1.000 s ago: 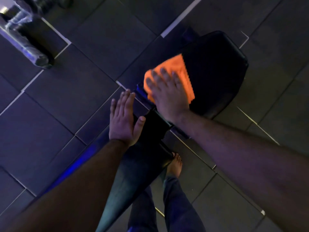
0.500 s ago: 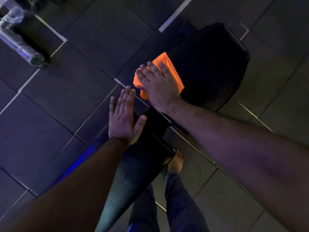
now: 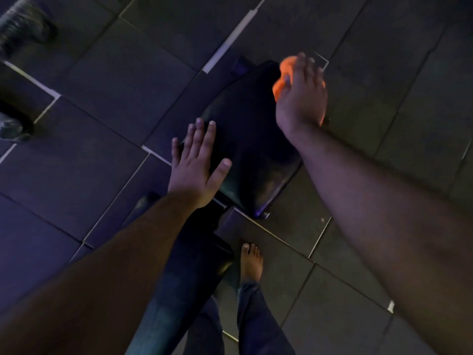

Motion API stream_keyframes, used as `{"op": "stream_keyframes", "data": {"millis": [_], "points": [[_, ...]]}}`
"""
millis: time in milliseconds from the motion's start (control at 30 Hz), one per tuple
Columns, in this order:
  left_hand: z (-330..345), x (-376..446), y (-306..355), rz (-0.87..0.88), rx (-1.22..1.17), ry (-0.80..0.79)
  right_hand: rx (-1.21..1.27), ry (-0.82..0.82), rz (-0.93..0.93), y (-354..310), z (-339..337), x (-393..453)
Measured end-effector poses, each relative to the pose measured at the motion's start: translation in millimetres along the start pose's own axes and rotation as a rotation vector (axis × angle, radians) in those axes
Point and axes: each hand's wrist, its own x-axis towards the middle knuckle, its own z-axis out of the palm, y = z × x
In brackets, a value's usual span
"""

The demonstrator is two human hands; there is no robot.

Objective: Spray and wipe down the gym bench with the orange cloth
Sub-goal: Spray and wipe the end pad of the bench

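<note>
The black padded gym bench seat (image 3: 250,155) lies below me, with the longer back pad (image 3: 179,278) running down toward my legs. My right hand (image 3: 302,96) presses the orange cloth (image 3: 282,78) onto the seat's far right corner; most of the cloth is hidden under the palm. My left hand (image 3: 195,165) lies flat with spread fingers on the seat's left near edge, holding nothing. No spray bottle is in view.
Dark floor tiles with pale seams surround the bench. My bare foot (image 3: 252,262) stands right of the back pad. Blurred gym equipment (image 3: 18,29) and a dark rounded object (image 3: 12,124) sit at the far left.
My right hand swept the orange cloth from the seat's left near side across to its far right corner. My left hand moved onto the seat's left edge.
</note>
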Motion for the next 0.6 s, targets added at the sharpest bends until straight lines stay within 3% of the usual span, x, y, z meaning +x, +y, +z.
{"op": "stream_keyframes", "data": {"millis": [133,233,300,433,600], "points": [[5,-4,10,-0.118,-0.150,0.131,-0.096,-0.067,-0.232,-24,6,-1],[2,-14,8,-0.229,-0.219,0.194,-0.108,-0.128,-0.552,-22,15,-66],[-1,-23,4,-0.261,-0.225,0.196,-0.080,-0.162,-0.663,-10,26,-123],[-7,-42,-3,-0.233,-0.191,0.156,-0.093,-0.150,-0.753,30,39,-213],[-12,-62,-3,-0.177,-0.177,0.114,-0.061,-0.106,-0.701,61,31,-208]]}}
